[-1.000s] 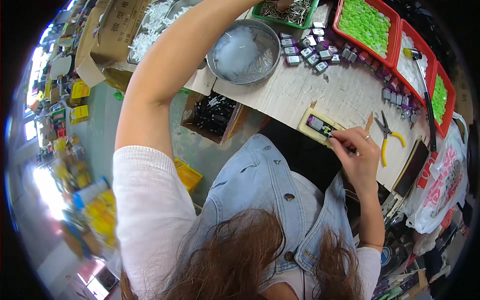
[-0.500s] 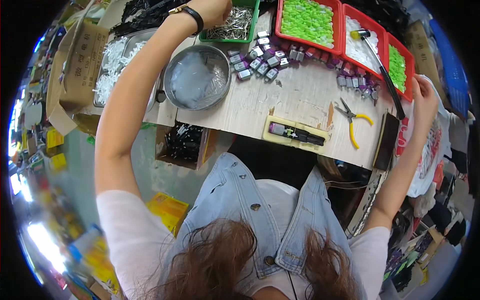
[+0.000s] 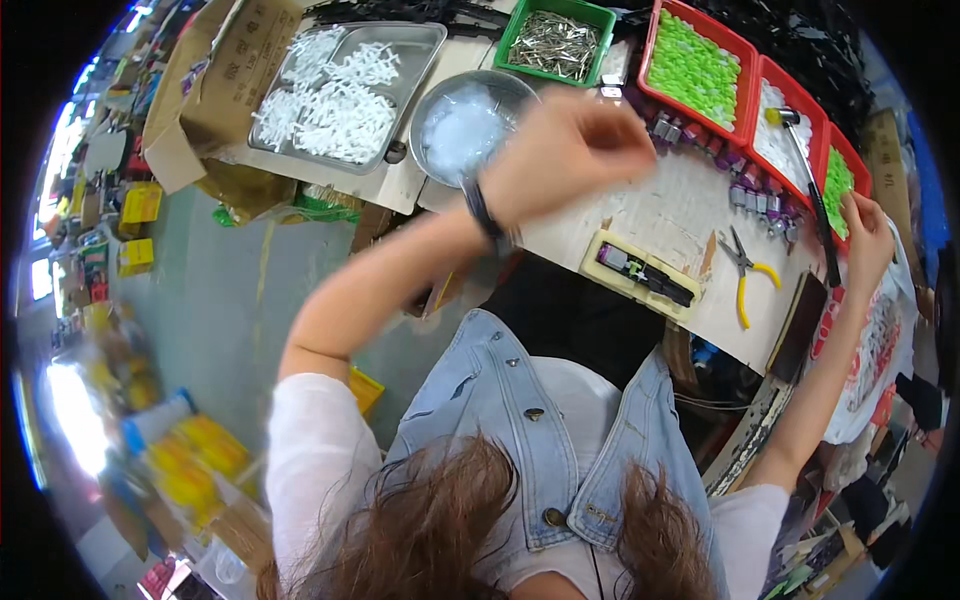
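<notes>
My left hand (image 3: 570, 158) is blurred above the table, beside the round metal bowl (image 3: 425, 150) holding a whitish, translucent mass. Its fingers curl together; what they hold, if anything, is too smeared to make out. At the far right, my right hand (image 3: 868, 240) has its fingers pinched at the edge of the small red tray of green pieces (image 3: 838, 185); anything between them is hidden. A cream fixture block (image 3: 610, 268) lies near the table's front edge, with a black assembly (image 3: 665, 284) and a small purple-ended motor set into it. Yellow-handled pliers (image 3: 745, 270) rest to its right.
Along the back stand a green tray of metal pins (image 3: 555, 45), a red tray of green pieces (image 3: 695, 70) and one of white pieces (image 3: 780, 130), crossed by a hammer (image 3: 815, 185). Small motors (image 3: 755, 200) cluster before them. A metal tray (image 3: 345, 100) holds white parts.
My left hand has left the green pin tray and come nearer, toward the table's middle. My right hand stays by the right red tray. The whole view has shifted, so the table sits further right.
</notes>
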{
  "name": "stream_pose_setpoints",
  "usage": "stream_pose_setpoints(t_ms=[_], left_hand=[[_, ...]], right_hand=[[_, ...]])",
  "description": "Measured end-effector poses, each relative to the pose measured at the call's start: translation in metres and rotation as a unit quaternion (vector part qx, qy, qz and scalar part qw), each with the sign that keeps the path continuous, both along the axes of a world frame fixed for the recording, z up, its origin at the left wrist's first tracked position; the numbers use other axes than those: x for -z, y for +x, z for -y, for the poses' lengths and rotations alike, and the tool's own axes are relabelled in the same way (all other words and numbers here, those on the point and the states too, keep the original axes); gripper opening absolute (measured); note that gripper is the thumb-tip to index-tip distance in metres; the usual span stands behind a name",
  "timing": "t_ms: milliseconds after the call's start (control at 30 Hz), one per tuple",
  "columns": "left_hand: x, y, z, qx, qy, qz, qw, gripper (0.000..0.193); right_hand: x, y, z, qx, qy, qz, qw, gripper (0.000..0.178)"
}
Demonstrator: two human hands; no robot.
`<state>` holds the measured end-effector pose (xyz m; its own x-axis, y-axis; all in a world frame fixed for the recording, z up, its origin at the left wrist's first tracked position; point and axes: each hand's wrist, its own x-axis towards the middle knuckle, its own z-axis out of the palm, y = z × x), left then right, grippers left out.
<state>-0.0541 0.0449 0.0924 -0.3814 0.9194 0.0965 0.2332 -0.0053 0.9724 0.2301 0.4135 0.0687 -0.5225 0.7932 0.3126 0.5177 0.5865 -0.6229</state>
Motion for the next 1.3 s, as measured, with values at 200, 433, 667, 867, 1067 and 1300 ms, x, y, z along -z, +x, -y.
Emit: stream_pose_setpoints(t_ms=[200, 433, 667, 867, 1067, 1300], left_hand=[[0.021, 0.113, 0.025, -0.034, 0.008, 0.404, 0.914, 0.012], [0.023, 0.119, 0.021, -0.046, -0.005, 0.46, 0.887, 0.013], [0.024, 0.115, 0.018, -0.043, -0.048, 0.38, 0.923, 0.012], [0.02, 0.104, 0.022, -0.027, 0.015, -0.102, 0.994, 0.011], [0.03, 0.085, 0.023, 0.106, -0.047, 0.402, 0.908, 0.012], [0.04, 0.12, 0.044, -0.055, 0.054, 0.298, 0.952, 0.017]], right_hand=[[0.0, -0.042, 0.252, -0.224, -0.381, -0.265, 0.857, 0.008], [0.015, -0.034, 0.263, -0.18, -0.495, -0.338, 0.78, 0.009], [0.03, -0.029, 0.267, -0.232, -0.291, -0.324, 0.87, 0.017], [0.024, -0.026, 0.247, -0.27, -0.336, -0.213, 0.877, 0.019], [0.012, -0.019, 0.251, -0.313, -0.443, -0.201, 0.815, 0.018], [0.006, -0.028, 0.269, -0.326, -0.285, -0.185, 0.882, 0.022]])
